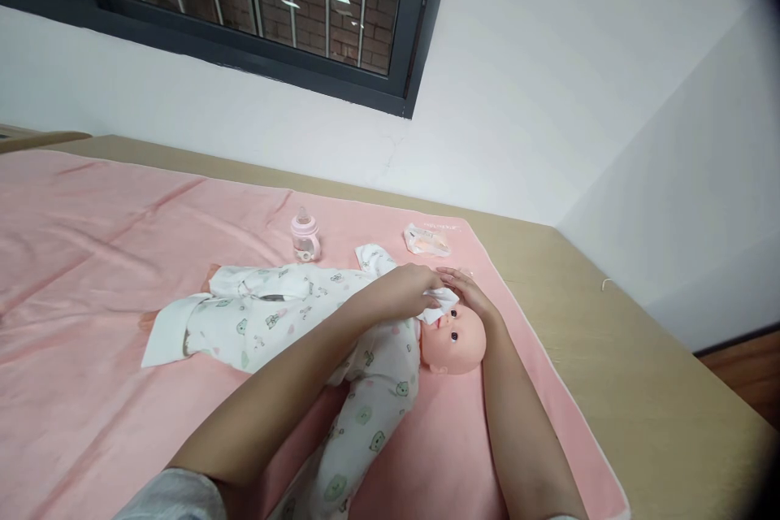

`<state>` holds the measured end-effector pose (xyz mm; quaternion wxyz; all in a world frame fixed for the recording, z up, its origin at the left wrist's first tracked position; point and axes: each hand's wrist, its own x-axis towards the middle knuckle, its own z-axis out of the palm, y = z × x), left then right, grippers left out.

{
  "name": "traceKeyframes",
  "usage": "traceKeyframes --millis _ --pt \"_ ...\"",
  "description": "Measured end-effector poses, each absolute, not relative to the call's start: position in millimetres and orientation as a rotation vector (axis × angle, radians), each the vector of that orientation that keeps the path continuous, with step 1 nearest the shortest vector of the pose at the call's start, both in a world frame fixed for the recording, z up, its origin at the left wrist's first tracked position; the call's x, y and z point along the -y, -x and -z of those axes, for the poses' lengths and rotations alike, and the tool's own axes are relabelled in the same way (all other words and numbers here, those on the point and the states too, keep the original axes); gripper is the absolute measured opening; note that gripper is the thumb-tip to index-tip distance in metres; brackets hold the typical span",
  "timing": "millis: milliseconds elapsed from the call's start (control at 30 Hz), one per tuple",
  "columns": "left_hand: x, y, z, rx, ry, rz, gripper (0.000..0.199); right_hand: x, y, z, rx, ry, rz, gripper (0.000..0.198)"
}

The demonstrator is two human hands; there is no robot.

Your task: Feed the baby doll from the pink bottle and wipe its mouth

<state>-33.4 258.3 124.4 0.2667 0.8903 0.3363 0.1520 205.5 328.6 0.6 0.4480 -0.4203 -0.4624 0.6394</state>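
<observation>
A baby doll (454, 345) in white printed clothes (268, 321) lies on its back, its head toward the right. My left hand (408, 290) is closed on a white wipe (442, 303), held against the doll's face near the mouth and cheek. Curved around the far side of the doll's head is my right hand (468, 289), its fingers stretched out and reaching close to the left hand. It appears to hold nothing. The left fingertips are partly hidden behind the hand and the wipe.
A pink baby bottle (305, 237) stands upright beyond the doll's body. Farther right lies a small clear plastic packet (427, 240). Everything rests on a pink blanket (79, 276) over a wooden surface (566, 325), with a white wall (505, 81) and barred window (329, 0) behind.
</observation>
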Motion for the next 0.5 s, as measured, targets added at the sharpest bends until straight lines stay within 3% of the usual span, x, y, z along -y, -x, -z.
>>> traceKeyframes --millis 500 --pt "-262.2 32.7 -116.9 -0.856 -2.421 -0.397 0.019 -331.5 -206.6 3.0 1.159 1.021 -1.589 0.033"
